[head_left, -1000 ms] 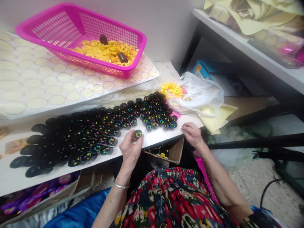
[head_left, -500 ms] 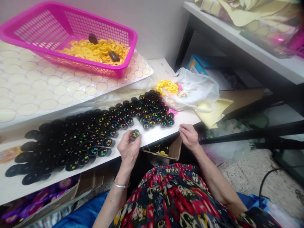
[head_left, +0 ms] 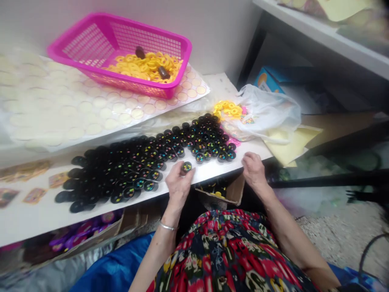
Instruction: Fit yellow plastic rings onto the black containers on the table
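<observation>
My left hand [head_left: 179, 184] pinches a small black cap with coloured dots [head_left: 186, 166] at the front edge of the white table [head_left: 36, 219]. Several rows of the same black dotted caps [head_left: 146, 162] lie on the table just behind it. My right hand [head_left: 253, 170] rests on the table's front edge to the right, fingers curled, close to the right end of the rows; whether it holds anything is hidden.
A pink basket [head_left: 91, 48] with yellow rings [head_left: 146, 65] stands at the back on a sheet of round stickers [head_left: 75, 109]. A white plastic bag [head_left: 267, 113] and more yellow rings [head_left: 227, 109] lie at the right. An open cardboard box [head_left: 225, 192] sits under the table edge.
Only the camera has shifted, so the scene sits more to the right. Both hands keep their places and the left still holds the cap.
</observation>
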A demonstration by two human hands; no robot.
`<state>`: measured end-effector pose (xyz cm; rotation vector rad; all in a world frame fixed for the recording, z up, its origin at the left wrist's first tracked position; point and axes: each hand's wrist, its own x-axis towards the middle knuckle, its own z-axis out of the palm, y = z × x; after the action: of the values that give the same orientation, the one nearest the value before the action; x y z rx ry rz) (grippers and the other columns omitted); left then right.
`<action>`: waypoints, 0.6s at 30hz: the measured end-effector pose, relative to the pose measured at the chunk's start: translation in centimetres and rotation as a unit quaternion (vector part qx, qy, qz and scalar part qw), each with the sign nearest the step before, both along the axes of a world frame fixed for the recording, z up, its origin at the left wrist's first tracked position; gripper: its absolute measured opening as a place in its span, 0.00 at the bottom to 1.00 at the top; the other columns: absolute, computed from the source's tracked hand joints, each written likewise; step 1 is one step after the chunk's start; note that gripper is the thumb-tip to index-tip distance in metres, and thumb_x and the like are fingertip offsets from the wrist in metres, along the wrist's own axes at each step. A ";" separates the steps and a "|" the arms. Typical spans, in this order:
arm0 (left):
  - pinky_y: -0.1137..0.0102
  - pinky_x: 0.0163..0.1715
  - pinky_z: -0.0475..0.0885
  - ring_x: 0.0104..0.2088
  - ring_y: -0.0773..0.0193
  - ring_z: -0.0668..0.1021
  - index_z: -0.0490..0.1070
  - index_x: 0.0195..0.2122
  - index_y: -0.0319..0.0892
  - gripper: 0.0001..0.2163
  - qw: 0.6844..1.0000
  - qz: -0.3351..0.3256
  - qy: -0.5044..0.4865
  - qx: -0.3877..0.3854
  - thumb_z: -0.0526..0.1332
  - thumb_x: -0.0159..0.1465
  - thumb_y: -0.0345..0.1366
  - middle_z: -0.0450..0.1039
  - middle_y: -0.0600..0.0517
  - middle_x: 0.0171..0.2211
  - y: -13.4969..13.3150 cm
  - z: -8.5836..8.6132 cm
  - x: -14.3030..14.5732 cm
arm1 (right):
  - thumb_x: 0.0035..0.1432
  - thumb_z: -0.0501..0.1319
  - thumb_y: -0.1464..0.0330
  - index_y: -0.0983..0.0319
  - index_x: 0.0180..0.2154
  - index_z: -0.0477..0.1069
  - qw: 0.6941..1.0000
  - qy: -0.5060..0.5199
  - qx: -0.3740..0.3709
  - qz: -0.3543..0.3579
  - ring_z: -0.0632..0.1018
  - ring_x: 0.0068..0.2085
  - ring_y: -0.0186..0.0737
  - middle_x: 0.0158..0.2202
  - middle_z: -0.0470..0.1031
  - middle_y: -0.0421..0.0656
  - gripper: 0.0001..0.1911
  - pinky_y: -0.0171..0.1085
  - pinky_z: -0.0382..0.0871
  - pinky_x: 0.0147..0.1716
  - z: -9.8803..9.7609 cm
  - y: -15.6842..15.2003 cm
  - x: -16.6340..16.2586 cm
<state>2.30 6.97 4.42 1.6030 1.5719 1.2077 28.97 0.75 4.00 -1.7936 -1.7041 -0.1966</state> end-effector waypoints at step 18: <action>0.71 0.32 0.64 0.28 0.67 0.70 0.72 0.30 0.41 0.05 0.988 -0.108 0.101 0.053 0.59 0.51 0.29 0.70 0.53 0.26 -1.0 0.9 -0.8 | 0.59 0.49 0.75 0.62 0.31 0.71 0.968 -0.049 -0.031 0.245 0.63 0.37 0.45 0.37 0.71 0.47 0.12 0.42 0.61 0.36 5.2 4.1 -15.0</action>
<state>1.54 5.98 5.35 1.9623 1.4253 1.0554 13.98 4.83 9.16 -1.3657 -2.1852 -0.0164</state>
